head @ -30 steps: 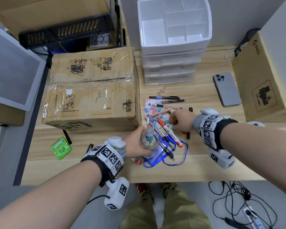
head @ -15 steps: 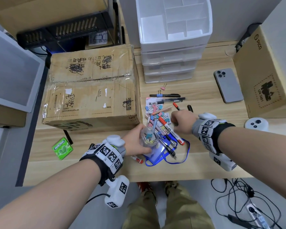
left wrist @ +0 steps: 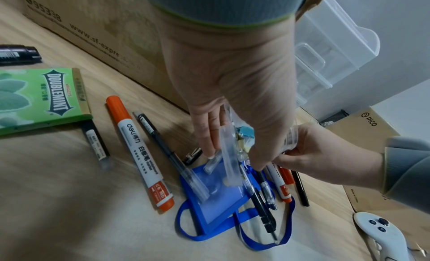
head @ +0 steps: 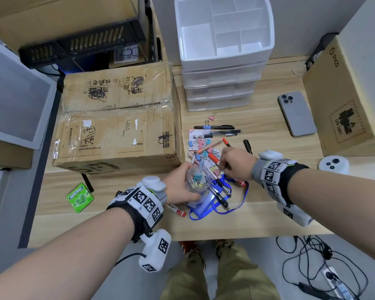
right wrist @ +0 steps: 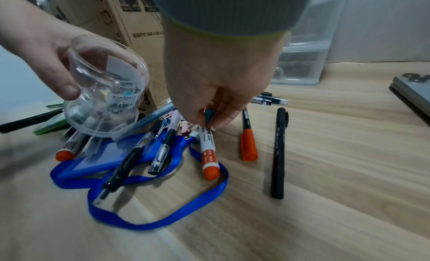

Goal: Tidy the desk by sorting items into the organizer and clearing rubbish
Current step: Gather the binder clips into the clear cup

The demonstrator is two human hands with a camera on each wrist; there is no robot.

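Note:
My left hand (head: 178, 187) grips a clear plastic jar (head: 196, 180) with a few coloured binder clips inside, tilted just above a blue badge holder (head: 200, 204) and its lanyard. The jar (right wrist: 104, 92) shows its open mouth in the right wrist view. My right hand (head: 232, 163) pinches a teal binder clip (right wrist: 208, 114) just above the pile of pens and clips (head: 204, 148). An orange-capped whiteboard marker (right wrist: 208, 152) lies under my right fingertips. The white drawer organizer (head: 223, 50) stands at the back of the desk, its top compartments bare.
A large cardboard box (head: 117, 122) fills the desk's left side. A green gum pack (head: 79, 197) lies near the front left. A phone (head: 297, 113), a second cardboard box (head: 351, 96) and a white controller (head: 333, 164) sit to the right. Black pens (head: 217, 129) lie behind the pile.
My right hand has drawn back from the clip pile toward the jar, now pinching a teal clip. My left hand keeps the jar in about the same place.

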